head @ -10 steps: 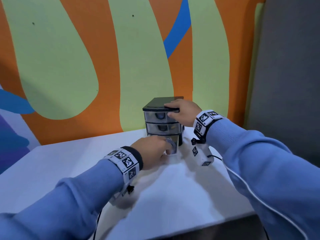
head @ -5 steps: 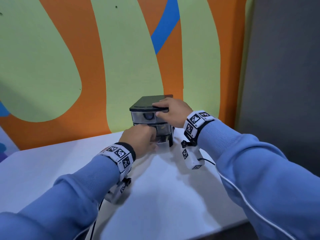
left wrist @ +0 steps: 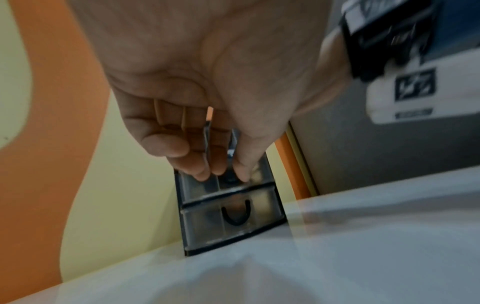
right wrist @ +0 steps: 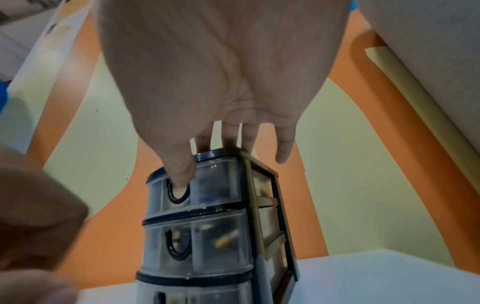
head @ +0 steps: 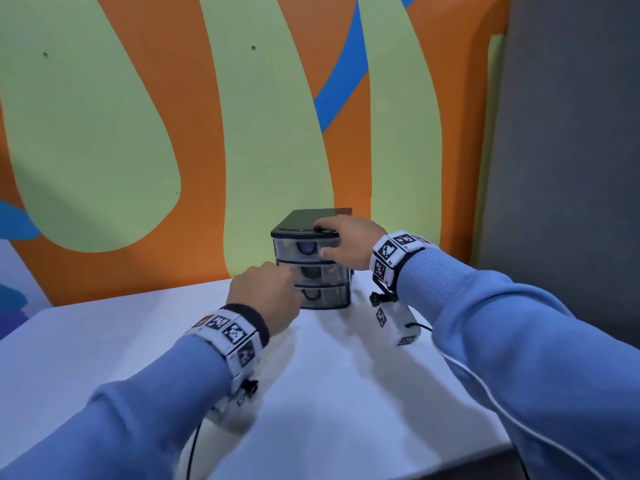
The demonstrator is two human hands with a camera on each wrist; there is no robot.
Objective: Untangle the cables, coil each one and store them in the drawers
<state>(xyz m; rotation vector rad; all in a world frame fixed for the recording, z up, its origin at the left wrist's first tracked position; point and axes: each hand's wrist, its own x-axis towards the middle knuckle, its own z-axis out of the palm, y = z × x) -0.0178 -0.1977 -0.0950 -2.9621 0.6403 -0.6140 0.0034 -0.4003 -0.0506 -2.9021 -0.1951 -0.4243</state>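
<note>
With no loose cables on the tabletop [head: 332, 393], we judge storage nearly done: right hand [head: 349, 242] spread steadying the drawer unit [head: 311, 261], left hand [head: 266, 292] fingers pinching the middle drawer [head: 320, 273].

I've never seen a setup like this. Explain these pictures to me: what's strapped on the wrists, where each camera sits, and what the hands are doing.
No machine here: a person wears a head camera and one camera on each wrist, on bands with black-and-white markers. The head view looks down at a white table with a small three-drawer unit against a painted wall. The right hand steadies the unit, fingers on top, thumb on the top drawer. The left hand has its fingertips at the middle drawer. The bottom drawer is closed. No loose cables lie in view.
</note>
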